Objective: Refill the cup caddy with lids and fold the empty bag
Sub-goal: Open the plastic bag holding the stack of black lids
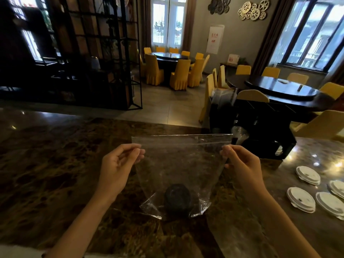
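Two hands: both are reaching forward over the marble counter [55, 164], forearms converging from the lower corners, palms turned inward toward each other.
Left hand [116, 169]: is pinching the left side of the clear plastic bag [182, 164] just below its top edge, thumb and curled fingers pressed together on the film.
Right hand [242, 164]: is pinching the right side of the bag at about the same height, thumb on the near face, fingers behind.
Bag pose: is hanging upright between the hands, mouth edge stretched taut and level, running left to right; long axis is running vertically, sides narrowing downward to crumpled bottom corners resting near the counter.
Bag contents: something dark and round [177, 199] is showing through the lower part; whether it is inside or behind, I cannot tell.
Cup caddy [260, 127]: is standing on the counter behind the right hand, black, with clear cups in its front.
White lids [308, 175]: are lying loose on the counter at far right.
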`<state>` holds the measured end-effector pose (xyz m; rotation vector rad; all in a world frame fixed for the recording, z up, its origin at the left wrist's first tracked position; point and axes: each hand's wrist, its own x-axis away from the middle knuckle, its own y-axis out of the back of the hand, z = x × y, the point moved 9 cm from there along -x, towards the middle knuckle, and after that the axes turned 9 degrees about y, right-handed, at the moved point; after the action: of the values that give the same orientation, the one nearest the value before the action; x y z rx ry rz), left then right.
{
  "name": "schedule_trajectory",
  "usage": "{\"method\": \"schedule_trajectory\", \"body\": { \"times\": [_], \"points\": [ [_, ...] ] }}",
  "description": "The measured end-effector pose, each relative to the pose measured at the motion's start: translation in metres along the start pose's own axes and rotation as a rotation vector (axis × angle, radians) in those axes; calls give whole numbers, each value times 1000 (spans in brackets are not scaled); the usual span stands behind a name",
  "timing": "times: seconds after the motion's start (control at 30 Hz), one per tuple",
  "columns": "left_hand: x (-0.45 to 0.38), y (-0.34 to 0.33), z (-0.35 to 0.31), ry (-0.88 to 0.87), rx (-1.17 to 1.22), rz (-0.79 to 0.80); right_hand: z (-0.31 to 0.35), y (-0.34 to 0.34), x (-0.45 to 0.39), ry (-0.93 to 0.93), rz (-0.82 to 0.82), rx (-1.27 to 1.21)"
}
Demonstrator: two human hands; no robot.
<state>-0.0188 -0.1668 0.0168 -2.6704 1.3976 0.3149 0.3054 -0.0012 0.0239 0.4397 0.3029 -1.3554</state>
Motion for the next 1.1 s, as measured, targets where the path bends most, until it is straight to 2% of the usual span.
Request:
{"method": "schedule_trajectory", "body": {
  "times": [0.1, 0.17, 0.2, 0.27, 0.33, 0.4, 0.5, 0.67, 0.8, 0.97, 1.1],
  "points": [
    [2, 4, 3, 11, 15, -3, 3, 2, 2, -4, -15, 24],
    [3, 7, 4, 16, 22, -16, 17, 9, 3, 28, -110, 102],
    [4, 9, 4, 15, 23, -23, 32, 12, 4, 97, -172, 173],
    [4, 11, 4, 18, 30, -44, 79, 0, 11, 385, -230, 317],
    [4, 12, 2, 23, 39, -70, 120, -39, 26, 679, -115, 381],
    [5, 12, -1, 15, 36, -80, 136, -83, 41, 811, 60, 412],
    [6, 11, -6, 1, 40, -68, 135, -131, 56, 829, 214, 429],
    [9, 9, -12, -8, 29, -40, 124, -165, 64, 785, 271, 422],
    [14, 7, -20, -41, -29, -19, 118, -172, 65, 778, 256, 453],
    [19, 1, -27, -83, -92, 42, 121, -168, 70, 861, 114, 498],
    [18, 2, -30, -106, -87, 74, 120, -168, 71, 881, 80, 448]
  ]
}}
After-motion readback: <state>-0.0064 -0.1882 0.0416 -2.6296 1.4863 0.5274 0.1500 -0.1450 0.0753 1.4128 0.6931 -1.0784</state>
